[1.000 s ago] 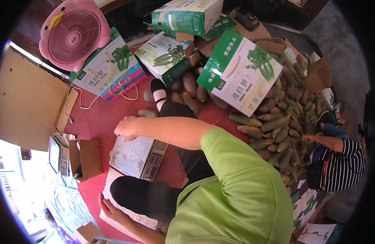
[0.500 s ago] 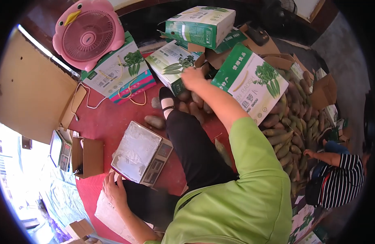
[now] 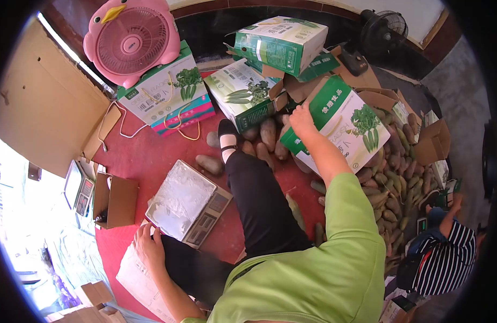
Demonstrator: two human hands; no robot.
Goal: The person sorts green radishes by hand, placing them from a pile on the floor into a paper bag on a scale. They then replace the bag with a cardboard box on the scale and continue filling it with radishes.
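My right hand (image 3: 303, 123) is closed at the left edge of a green-and-white radish carton (image 3: 348, 126), which lies tilted beside a heap of long green and brownish radishes (image 3: 391, 183). Its fingertips curl over the green flap and are partly hidden. Several radishes (image 3: 268, 134) lie on the red floor just left of this hand. My left hand (image 3: 150, 247) rests by my knee with its fingers apart, holding nothing. Near it stands a digital scale (image 3: 186, 202) with a plastic-covered white platform.
More radish cartons (image 3: 281, 46) are stacked at the back. A pink fan (image 3: 131, 46) stands on another carton at the left. A brown cardboard box (image 3: 122, 199) sits left of the scale. At the right, a person in a striped shirt (image 3: 448, 261) is beside the heap.
My right hand has moved right, from beside the white carton at the back to the edge of the tilted carton. My left hand stays near the scale. The whole view has shifted slightly.
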